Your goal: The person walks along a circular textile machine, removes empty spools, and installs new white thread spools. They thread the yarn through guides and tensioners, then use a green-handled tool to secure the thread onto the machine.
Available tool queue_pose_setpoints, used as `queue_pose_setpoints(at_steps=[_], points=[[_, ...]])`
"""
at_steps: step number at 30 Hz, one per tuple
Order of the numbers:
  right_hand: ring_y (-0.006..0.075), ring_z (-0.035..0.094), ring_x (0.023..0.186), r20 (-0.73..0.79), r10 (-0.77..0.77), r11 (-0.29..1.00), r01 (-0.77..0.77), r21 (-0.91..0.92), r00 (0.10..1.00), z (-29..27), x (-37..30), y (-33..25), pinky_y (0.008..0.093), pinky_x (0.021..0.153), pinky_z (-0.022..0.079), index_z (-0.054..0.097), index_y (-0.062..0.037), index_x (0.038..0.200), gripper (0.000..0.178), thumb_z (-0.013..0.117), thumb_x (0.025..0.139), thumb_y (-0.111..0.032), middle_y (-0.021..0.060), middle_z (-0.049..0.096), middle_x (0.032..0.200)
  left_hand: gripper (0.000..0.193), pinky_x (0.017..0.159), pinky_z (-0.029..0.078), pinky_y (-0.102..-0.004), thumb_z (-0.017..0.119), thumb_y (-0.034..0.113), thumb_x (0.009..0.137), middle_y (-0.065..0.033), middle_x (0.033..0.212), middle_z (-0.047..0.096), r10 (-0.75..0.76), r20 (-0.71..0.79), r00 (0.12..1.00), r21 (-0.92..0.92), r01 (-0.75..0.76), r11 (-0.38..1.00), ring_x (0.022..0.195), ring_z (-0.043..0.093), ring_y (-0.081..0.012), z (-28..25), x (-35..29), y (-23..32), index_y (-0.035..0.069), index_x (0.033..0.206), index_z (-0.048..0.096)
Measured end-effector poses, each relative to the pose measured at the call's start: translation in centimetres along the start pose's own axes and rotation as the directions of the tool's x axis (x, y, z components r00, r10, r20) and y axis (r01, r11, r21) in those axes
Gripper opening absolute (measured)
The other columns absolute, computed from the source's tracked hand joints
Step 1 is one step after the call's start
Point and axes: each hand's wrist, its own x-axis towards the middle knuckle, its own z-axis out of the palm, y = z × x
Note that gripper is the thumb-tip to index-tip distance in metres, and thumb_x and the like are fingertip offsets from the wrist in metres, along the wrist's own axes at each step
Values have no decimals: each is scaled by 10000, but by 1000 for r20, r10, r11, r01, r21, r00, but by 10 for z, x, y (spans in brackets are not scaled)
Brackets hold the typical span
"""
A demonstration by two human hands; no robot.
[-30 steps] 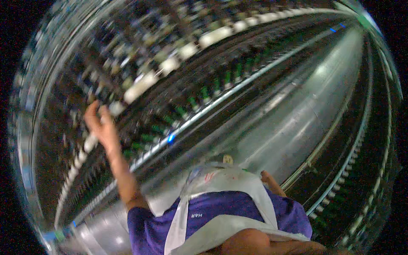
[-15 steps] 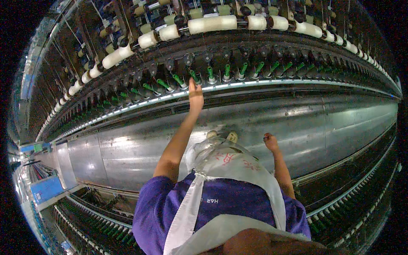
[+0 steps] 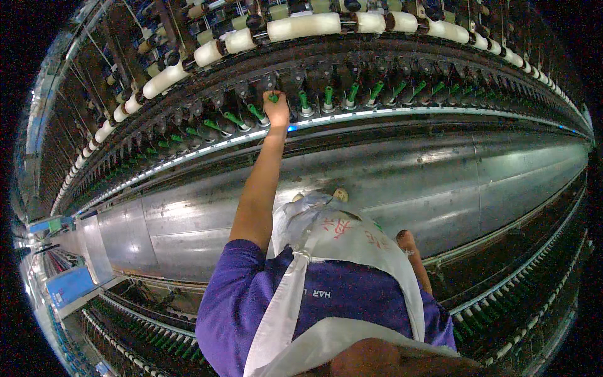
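Observation:
My left hand is stretched out to the long spinning frame. Its fingers are wrapped round a green bobbin, whose tip shows above them. On either side stand more slim green tubes of the same row, such as a bobbin to the left and another bobbin to the right. Well back from the machine, beside my apron, hangs my right hand. Its fingers are curled in, and I cannot see what they hold, if anything.
Above the bobbins runs a line of thick white rollers. A pale metal rail borders the row in front. The metal floor stretches along the aisle, and another bobbin row stands behind me. A blue panel is at far left.
My left hand has gone from touching near a bobbin to closing round one, slightly farther in and left. My right hand has dropped back toward my side.

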Motion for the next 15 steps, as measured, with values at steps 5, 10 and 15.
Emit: queue_pose_setpoints(at_steps=[5, 10, 15], points=[[352, 570, 603, -107, 164, 956, -185, -228, 981, -1, 29, -29, 440, 516, 432, 598, -3, 662, 225, 556, 697, -222, 185, 603, 710, 134, 581, 368, -238, 592, 17, 798, -3, 741, 474, 89, 74, 993, -102, -81, 991, 645, 432, -92, -7, -11, 100, 56, 850, 475], [404, 560, 727, -171, -38, 978, 1, -209, 985, -35, 109, -126, 459, 605, 439, 562, -10, 742, 178, 514, 766, -180, 212, 589, 781, 157, 448, 365, -258, 531, 163, 895, -18, 615, 429, -39, 203, 978, -216, 84, 973, 478, 415, -102, -56, -53, 159, 78, 941, 407], [342, 570, 655, -226, -204, 978, 187, -98, 952, -92, 166, -299, 414, 591, 432, 561, -6, 821, 175, 519, 827, -176, 204, 568, 737, 408, 447, 290, -241, 424, 498, 903, 8, 615, 376, -481, 324, 814, -459, 580, 673, 475, 324, -92, -109, -57, 142, 92, 918, 463]])
